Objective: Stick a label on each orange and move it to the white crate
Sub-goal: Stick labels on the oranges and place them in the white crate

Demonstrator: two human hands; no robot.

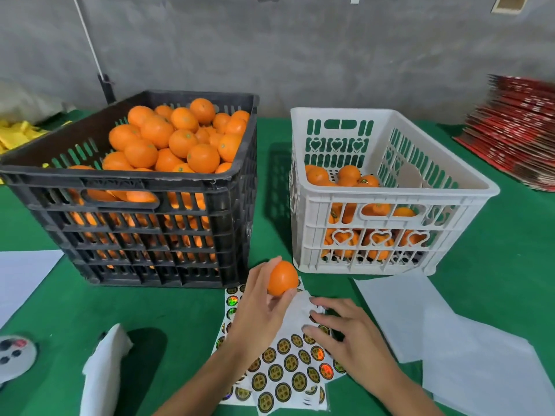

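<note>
Head view looks down on both my hands over the label sheets (pixel 288 367), so the risks come first. My right hand (pixel 348 334) lies palm down on the sheets, fingers nearly straight, the fingertips (pixel 315 318) on the curled white backing where labels are already gone. I cannot tell whether a label is caught under a fingertip or not. If I pull one up badly it may fold on itself, or the loose sheets, which overlap untidily under my palm, may slide and lift with it. That hand has hold of nothing I can see.

My left hand (pixel 261 307) grips the orange (pixel 282 278): thumb curled over its far side, fingers cupped beneath, the fruit standing proud above them. The hold is only at its lower half, so a firm press with a label could roll it out of my fingers onto the green table (pixel 180 310).

The orange sits just beyond my right fingertips and up from them, near but not touching. The white crate (pixel 390 205), partly filled, stands close beyond it to the right; the black crate (pixel 135 190), heaped with oranges, stands beyond my left thumb. I see no label on the held fruit's visible face.
</note>
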